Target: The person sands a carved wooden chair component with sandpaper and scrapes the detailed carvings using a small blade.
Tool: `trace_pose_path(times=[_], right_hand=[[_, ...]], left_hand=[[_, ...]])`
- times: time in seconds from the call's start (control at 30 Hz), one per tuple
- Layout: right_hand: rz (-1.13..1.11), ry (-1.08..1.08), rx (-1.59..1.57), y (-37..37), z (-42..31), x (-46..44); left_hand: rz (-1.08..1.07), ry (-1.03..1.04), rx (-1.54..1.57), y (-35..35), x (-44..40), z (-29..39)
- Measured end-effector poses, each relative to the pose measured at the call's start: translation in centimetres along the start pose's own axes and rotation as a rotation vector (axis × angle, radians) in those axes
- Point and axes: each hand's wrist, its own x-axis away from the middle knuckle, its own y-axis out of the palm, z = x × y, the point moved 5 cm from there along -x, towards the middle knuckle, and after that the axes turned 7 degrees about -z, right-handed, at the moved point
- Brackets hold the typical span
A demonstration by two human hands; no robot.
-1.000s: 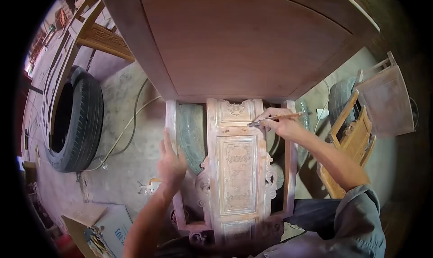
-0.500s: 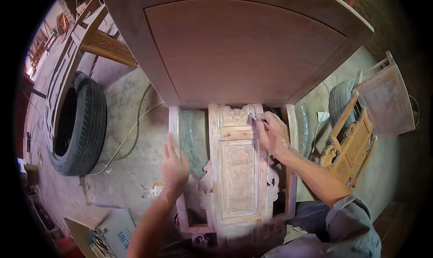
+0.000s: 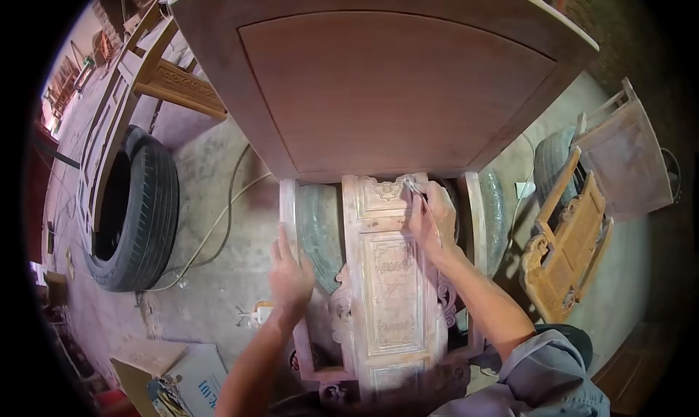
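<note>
A carved wooden chair back [image 3: 395, 293] with side posts extends toward me from the edge of a broad wooden panel [image 3: 397, 89]. My right hand [image 3: 435, 217] is closed on a thin brush [image 3: 429, 209], whose tip touches the upper right of the carved top section. Fingers apart, my left hand [image 3: 291, 275] rests beside the left post [image 3: 289, 213] and holds nothing. Whether its fingertips touch the post is hard to tell.
Tires stand at left [image 3: 149, 213] and at right [image 3: 555, 158], with others under the chair. A cardboard box [image 3: 196, 377] lies lower left. Yellowish carved frames [image 3: 568, 249] lie at right. A cable [image 3: 226, 220] crosses the floor.
My right hand has turned more upright and moved left and slightly down, taking the brush tip from the lower rail to the top carved section. The view has shifted slightly; my left hand stays beside the post.
</note>
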Motion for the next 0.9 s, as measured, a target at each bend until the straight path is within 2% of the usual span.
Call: trace_pose_path(times=[0.3,0.43,0.57,0.73,0.83,0.9], right_hand=[[0.092,0.090,0.022,0.2,0.6,0.1],[-0.017,0.107,0.033,-0.1,1.4,0.6],[0.091,0.094,0.054,0.7,0.4,0.3],[0.031,0.067,-0.017,0.4,1.3,0.7],[0.106,0.027,0.077,0.5,0.3,0.4],[0.077,0.034,0.070,0.9,0.3,0.3]], left_hand=[[0.014,0.004,-0.014,0.0,0.0,0.0],[-0.015,-0.020,0.009,-0.3,-0.2,0.3],[-0.017,-0.006,0.017,-0.3,-0.1,0.2],[-0.029,-0.020,0.011,-0.4,-0.2,0.5],[-0.050,-0.054,0.008,-0.3,-0.1,0.2],[-0.052,-0.059,0.017,0.0,-0.2,-0.1]])
